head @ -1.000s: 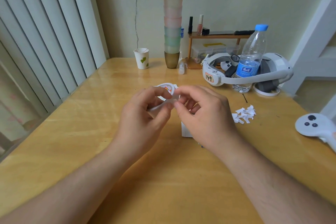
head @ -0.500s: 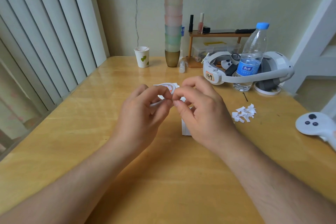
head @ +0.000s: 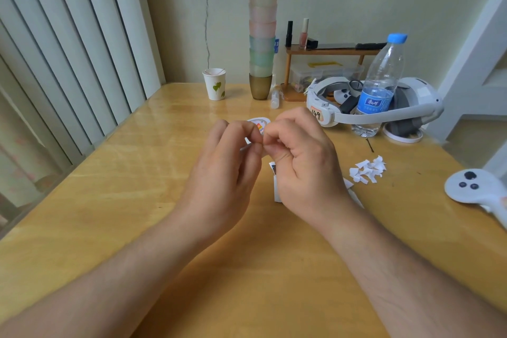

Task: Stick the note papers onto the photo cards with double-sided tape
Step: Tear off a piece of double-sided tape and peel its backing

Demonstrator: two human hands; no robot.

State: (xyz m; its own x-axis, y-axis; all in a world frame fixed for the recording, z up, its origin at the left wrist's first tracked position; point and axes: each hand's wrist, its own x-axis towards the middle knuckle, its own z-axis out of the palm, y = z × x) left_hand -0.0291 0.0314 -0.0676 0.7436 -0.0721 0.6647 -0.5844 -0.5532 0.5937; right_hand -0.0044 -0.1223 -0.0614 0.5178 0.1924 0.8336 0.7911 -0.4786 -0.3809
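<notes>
My left hand and my right hand meet fingertip to fingertip above the middle of the wooden table. Between them they pinch a small white strip of tape, most of it hidden by the fingers. Just behind the fingertips lies the white double-sided tape dispenser with a coloured label. White cards or papers lie on the table under my right hand, largely covered by it. A small heap of white paper scraps sits to the right.
At the back stand a paper cup, a tall stack of tinted cups, a small wooden shelf, a white headset and a water bottle. A white controller lies at the right edge.
Both hands have stayed together over the table's middle, with fingertips drawn closer onto the strip. The view has shifted slightly.
</notes>
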